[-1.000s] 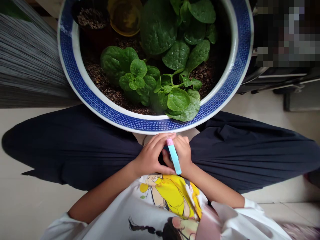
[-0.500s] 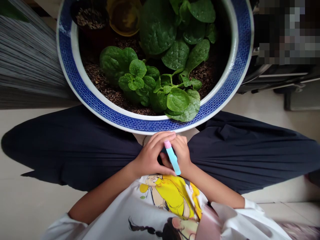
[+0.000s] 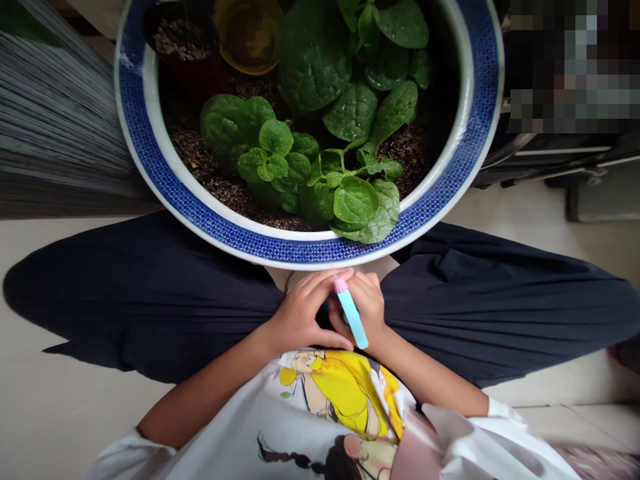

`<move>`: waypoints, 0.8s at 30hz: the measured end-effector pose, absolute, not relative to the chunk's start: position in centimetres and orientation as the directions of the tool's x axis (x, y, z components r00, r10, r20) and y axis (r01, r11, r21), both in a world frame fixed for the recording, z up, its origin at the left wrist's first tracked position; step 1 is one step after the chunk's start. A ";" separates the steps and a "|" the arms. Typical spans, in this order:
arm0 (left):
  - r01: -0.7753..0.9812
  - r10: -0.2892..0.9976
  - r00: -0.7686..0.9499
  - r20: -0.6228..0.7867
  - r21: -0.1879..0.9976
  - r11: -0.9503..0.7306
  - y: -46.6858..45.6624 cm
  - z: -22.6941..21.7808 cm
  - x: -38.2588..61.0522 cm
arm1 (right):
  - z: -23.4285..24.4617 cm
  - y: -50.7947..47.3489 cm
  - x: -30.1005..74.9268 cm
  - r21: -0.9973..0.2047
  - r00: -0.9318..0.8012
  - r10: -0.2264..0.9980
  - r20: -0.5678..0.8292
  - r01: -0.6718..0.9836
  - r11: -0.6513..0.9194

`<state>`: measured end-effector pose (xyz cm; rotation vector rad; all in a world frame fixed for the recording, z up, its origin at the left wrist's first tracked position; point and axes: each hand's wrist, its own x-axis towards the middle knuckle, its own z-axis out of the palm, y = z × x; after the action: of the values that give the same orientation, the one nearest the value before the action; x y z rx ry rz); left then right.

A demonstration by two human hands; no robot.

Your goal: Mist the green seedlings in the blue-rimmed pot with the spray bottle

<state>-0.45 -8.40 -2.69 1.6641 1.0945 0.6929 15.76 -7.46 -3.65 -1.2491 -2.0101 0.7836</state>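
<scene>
Low in front of my shirt is a spray bottle (image 3: 351, 313), seen from above, with a light-blue head and a pink nozzle pointing towards the planter. My right hand (image 3: 369, 303) is closed around it just below the head. From the other side my left hand (image 3: 300, 310) curls about the bottle, its thumb and fingers forming a C. The bottle's body is mostly hidden between both hands. Just beyond my fingers stands a large round planter (image 3: 310, 252) with a blue-patterned rim. Green leafy plants (image 3: 356, 200) grow in it, and drops show on some leaves.
Inside the planter at the back left are a dark pot of soil (image 3: 183, 40) and a yellow bowl (image 3: 250, 37). A grey string curtain (image 3: 55, 133) hangs at the left. My legs (image 3: 140, 293) spread to both sides of the planter. Dark metal-framed furniture (image 3: 545, 157) stands at the right.
My right hand and the spray bottle have shifted slightly to the right. My left hand has barely moved, and the gap between its thumb and the bottle is a little wider.
</scene>
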 end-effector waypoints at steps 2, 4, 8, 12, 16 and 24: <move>0.328 0.902 0.428 -0.058 0.940 -0.095 -8.5 -2.8 -0.5 | -3.7 -7.4 15.8 -0.763 -0.347 0.915 0.204 0.530 0.371; 0.322 0.904 0.422 -0.065 0.943 -0.083 -8.5 -2.9 -0.5 | -3.7 -7.3 15.8 -0.773 -0.353 0.915 0.196 0.518 0.366; 0.302 0.916 0.398 -0.047 0.950 -0.083 -8.5 -3.0 -0.5 | -4.0 -7.2 15.7 -0.797 -0.391 0.909 0.143 0.500 0.340; 0.291 0.920 0.391 -0.017 0.951 -0.107 -8.3 -3.0 -0.5 | -4.2 -7.3 15.7 -0.806 -0.405 0.906 0.124 0.492 0.330; 0.308 0.919 0.394 -0.023 0.945 -0.109 -8.3 -3.0 -0.5 | -4.3 -7.3 15.8 -0.807 -0.404 0.907 0.117 0.494 0.324; 0.350 0.903 0.422 -0.082 0.933 -0.078 -8.3 -2.8 -0.5 | -4.0 -7.3 16.0 -0.773 -0.382 0.911 0.153 0.528 0.351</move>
<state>-0.47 -8.33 -2.78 1.6455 1.1149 0.6709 15.97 -7.27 -4.05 -1.2482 -2.0365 0.8560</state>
